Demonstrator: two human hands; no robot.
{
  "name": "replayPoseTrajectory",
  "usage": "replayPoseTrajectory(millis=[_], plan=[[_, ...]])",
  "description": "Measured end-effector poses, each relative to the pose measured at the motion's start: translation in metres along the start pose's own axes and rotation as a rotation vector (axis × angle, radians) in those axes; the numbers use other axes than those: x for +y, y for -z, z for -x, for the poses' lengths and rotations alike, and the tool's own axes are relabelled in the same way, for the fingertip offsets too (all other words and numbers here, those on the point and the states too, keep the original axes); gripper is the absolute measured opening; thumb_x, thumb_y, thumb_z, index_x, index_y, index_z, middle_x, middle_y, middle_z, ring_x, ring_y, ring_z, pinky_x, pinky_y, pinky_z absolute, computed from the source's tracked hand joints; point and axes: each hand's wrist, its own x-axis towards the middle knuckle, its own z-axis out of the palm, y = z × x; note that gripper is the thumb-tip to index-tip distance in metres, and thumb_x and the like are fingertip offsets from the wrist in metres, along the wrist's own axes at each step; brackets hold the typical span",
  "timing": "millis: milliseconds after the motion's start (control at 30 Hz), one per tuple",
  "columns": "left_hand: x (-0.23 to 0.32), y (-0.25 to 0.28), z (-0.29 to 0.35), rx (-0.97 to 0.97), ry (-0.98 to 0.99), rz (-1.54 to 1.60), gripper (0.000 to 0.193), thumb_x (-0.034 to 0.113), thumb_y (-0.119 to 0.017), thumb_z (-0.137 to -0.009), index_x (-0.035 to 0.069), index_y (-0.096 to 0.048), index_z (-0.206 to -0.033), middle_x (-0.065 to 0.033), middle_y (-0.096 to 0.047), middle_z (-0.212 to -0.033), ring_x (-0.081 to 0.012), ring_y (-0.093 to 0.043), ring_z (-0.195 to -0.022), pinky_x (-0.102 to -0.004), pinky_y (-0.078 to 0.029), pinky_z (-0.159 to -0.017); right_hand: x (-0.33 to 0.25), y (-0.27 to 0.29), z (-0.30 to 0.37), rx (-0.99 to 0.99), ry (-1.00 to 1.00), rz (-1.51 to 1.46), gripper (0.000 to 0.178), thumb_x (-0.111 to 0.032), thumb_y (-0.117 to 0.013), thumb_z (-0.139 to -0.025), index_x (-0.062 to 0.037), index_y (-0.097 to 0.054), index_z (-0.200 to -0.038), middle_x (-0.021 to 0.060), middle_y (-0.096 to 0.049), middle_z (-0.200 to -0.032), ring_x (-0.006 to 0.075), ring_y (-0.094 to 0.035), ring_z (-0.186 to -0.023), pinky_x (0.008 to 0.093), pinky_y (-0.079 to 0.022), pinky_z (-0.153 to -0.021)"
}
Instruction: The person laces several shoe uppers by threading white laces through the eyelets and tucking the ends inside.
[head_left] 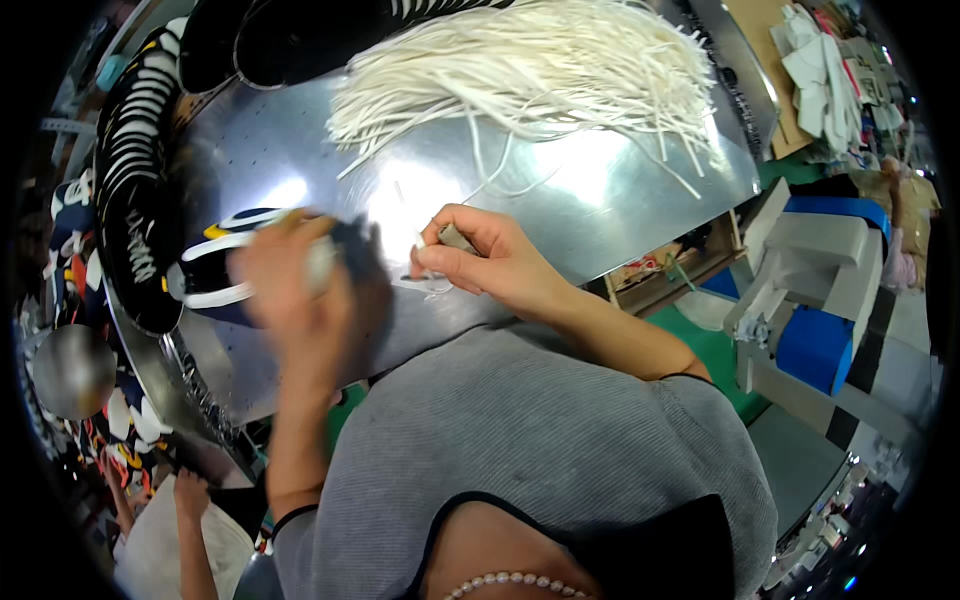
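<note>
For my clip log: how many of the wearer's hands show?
2: the left hand, blurred, over the dark-and-white piece; the right hand, farther right, holding a small tan object.

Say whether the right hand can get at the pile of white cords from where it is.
Probably yes: mostly tabletop lies between the right hand and the pile of white cords, with no solid barrier visible. But that hand holds a small tan object, which may hinder grasping.
</note>
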Motion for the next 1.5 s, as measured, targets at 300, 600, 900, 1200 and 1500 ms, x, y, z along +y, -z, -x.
replayPoseTrajectory(millis=[300, 600, 900, 1200, 1500], plan=[[-0.071, 0.028, 0.033, 0.08, 0.221, -0.138, 0.021, 0.006, -0.069, -0.086, -0.001, -0.067, -0.106, -0.0165, -0.064, -0.109, -0.035, -0.061, -0.1, -0.0423, -0.048, -0.086, -0.009, -0.037, -0.042, -0.06, -0.039, -0.01, 0.013, -0.016, -0.066, -0.095, -0.0059, -0.062, -0.103, 0.0008, -0.064, -0.081, 0.0003, -0.038, -0.056, 0.0174, -0.027, -0.049], [-0.129, 0.019, 0.011, -0.911, 1.139, 0.924, 0.068, 0.061, -0.046, -0.1, -0.002, -0.073, -0.096, -0.0072, -0.07, -0.073, -0.018, -0.065, -0.071, -0.0356, -0.049, -0.069, 0.033, -0.07, -0.118, -0.047, -0.149, 0.149, 0.014, -0.018, -0.064, -0.096, -0.0036, -0.065, -0.097, -0.002, -0.068, -0.077, 0.0008, -0.045, -0.055, 0.019, -0.035, -0.049], [-0.07, -0.005, 0.015, -0.319, 0.929, 1.913, 0.06, 0.045, -0.048, -0.104, -0.003, -0.047, -0.141, -0.014, -0.055, -0.139, -0.0228, -0.05, -0.131, -0.0354, -0.036, -0.113, 0.024, -0.061, -0.098, -0.063, 0.088, 0.118, 0.011, -0.012, -0.064, -0.094, -0.0024, -0.067, -0.093, 0.0011, -0.068, -0.079, 0.0041, -0.059, -0.074, 0.0195, -0.045, -0.07], [-0.049, -0.006, 0.014, -0.209, 1.067, 1.436, 0.038, 0.037, -0.062, -0.099, 0.001, -0.069, -0.107, -0.0053, -0.068, -0.106, -0.0132, -0.06, -0.101, -0.026, -0.046, -0.09, 0.022, -0.054, -0.091, -0.05, 0.012, 0.149, 0.013, -0.016, -0.063, -0.095, -0.0024, -0.066, -0.096, -0.0002, -0.066, -0.077, 0.0033, -0.055, -0.07, 0.0195, -0.04, -0.062], [-0.03, 0.002, 0.012, -0.022, 0.953, 1.363, 0.02, 0.022, -0.067, -0.095, 0.002, -0.071, -0.098, -0.0023, -0.07, -0.088, -0.0094, -0.063, -0.08, -0.0228, -0.049, -0.072, 0.016, -0.059, -0.073, -0.033, 0.074, 0.425, 0.019, -0.018, -0.063, -0.096, 0.0002, -0.065, -0.103, 0.0022, -0.068, -0.077, 0.0067, -0.058, -0.067, 0.0234, -0.045, -0.061]])
